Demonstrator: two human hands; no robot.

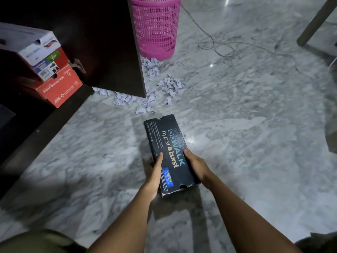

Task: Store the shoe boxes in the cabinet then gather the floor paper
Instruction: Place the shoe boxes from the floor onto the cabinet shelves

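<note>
Gripped at both long sides by left hand [157, 172] and right hand [196, 166]: black shoe box [168, 154], over open marble floor [246, 143]. Clear room all round; dark cabinet [109, 52] edge to the left, white box [36, 50] stacked on red box [60, 86] inside. Crumpled paper [169, 84] strewn beside pink mesh basket [156, 28]. Legible on lid: "GOWALK hyper burst"; on red cardboard, "PERFORMANCE".

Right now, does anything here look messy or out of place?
Yes. Crumpled paper lies scattered on the floor beside the pink basket, not in it. A cord also trails loose across the floor.
</note>
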